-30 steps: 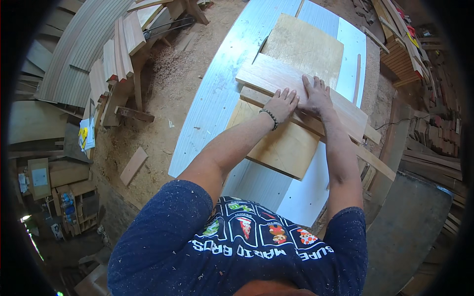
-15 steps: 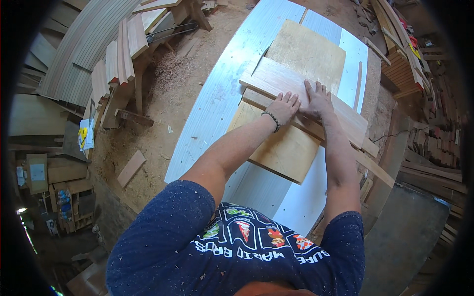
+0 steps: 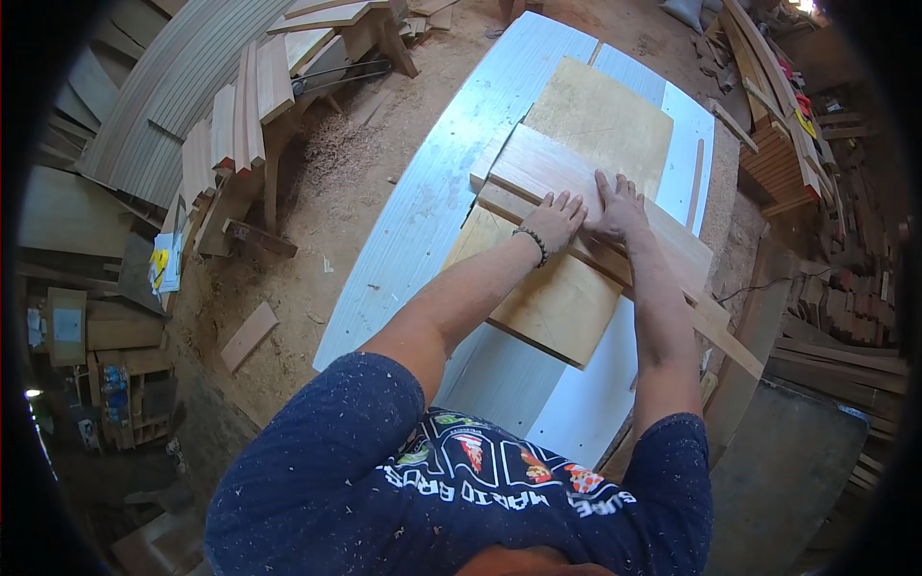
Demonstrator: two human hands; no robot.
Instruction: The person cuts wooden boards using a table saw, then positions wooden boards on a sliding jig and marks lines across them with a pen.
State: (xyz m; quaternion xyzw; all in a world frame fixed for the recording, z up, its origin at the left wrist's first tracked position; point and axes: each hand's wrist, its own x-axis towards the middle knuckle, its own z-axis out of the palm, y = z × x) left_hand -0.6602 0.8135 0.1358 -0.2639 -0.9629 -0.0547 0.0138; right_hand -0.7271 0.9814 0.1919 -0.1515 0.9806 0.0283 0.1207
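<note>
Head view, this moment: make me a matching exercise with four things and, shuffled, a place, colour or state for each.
Things:
1. left hand
2. right hand
3. short wood piece
4. T-shirt

Descriptions:
A. on the floor, left of the tabletop
B. beaded bracelet at its wrist
C. dark blue
D. bare-wristed, on the pale board

Pairs: 1-B, 2-D, 3-A, 4-C

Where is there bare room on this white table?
Left of the plywood, a long strip of white table is mostly bare; a smaller patch lies between the plywood and your shirt. The middle is crowded: plank, left hand and right hand.
</note>
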